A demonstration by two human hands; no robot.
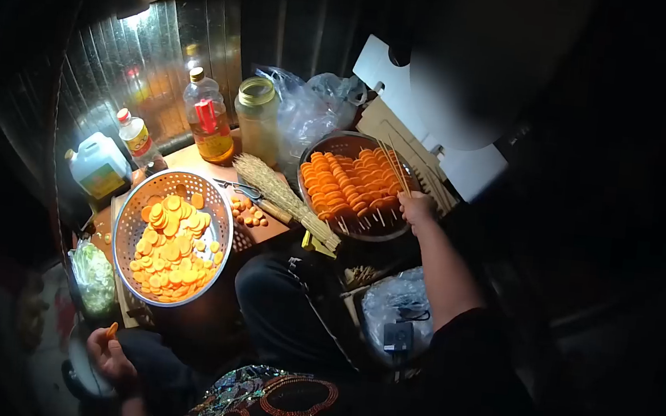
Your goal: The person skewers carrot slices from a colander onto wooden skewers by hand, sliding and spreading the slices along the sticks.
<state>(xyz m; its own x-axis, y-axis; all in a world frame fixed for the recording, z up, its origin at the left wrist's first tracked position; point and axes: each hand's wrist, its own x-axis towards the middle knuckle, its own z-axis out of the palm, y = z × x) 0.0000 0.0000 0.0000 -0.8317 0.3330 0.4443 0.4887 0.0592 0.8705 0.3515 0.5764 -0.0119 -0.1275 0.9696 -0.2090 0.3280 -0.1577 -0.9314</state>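
Note:
My right hand (419, 208) is closed around the lower ends of a few thin bamboo skewers (395, 164), at the right side of a round metal bowl (338, 139). In that bowl lie rows of carrot slices threaded on skewers (352, 180), their pale stick ends pointing toward me. Down at the lower left, my left hand (113, 359) pinches an orange carrot slice (112, 330) between thumb and fingers. Above it stands a perforated metal colander (124, 224) holding many loose carrot slices (173, 245).
Behind the colander are a white jug (101, 166), a small bottle (137, 137), an oil bottle (211, 120) and a tall jar (257, 116). A straw brush (278, 191), scissors (239, 188) and carrot ends (248, 213) lie between the vessels. Plastic bags (311, 102) sit behind.

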